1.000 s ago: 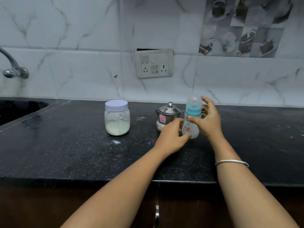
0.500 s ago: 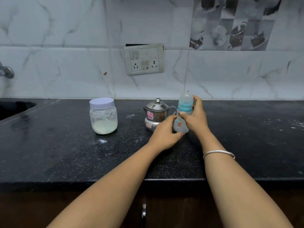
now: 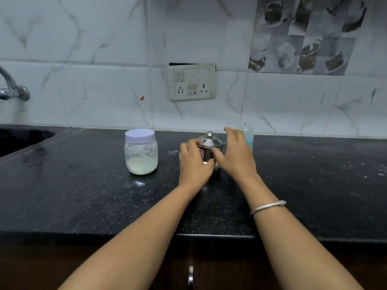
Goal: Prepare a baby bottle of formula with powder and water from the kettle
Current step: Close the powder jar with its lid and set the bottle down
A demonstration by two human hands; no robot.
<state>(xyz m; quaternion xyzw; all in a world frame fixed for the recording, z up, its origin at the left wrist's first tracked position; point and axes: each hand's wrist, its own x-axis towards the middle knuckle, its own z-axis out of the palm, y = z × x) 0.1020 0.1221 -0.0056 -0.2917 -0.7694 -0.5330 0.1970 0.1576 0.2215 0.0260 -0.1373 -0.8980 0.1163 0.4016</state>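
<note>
White marble-look wall tiles with a switch-and-socket plate above a black speckled desk; a picture tile of cups at upper right.

Left to right across the desk:
- Sink basin and tap, both cut off by the left frame edge.
- Powder jar, clear with a pale lid screwed on, roughly a third full of pale powder. Standing upright, well apart from both hands.
- Small spill of white powder just in front of the jar.
- Left hand, fingers curled against the near left side of the steel kettle. Grip appears closed lightly on the kettle body; firmness of hold not determinable.
- Kettle upright, lid with knob in place, red label partly covered by the fingers.
- Right hand, fingers apart and spread, empty, arching over the right side of the kettle. Contact with the kettle not determinable.
- Baby bottle, upright on the desk behind the right hand, toward the wall.

Change from half a second ago: bottle then held between both hands in front of the kettle; now released and set down further back, with both hands shifted onto the kettle. Probable meaning: bottle parked, attention moved to the water source.

Hidden or unclear: most of the bottle, including whether its cap remains fitted; kettle spout and handle; kettle fill level; lower kettle base behind the hands.
</note>
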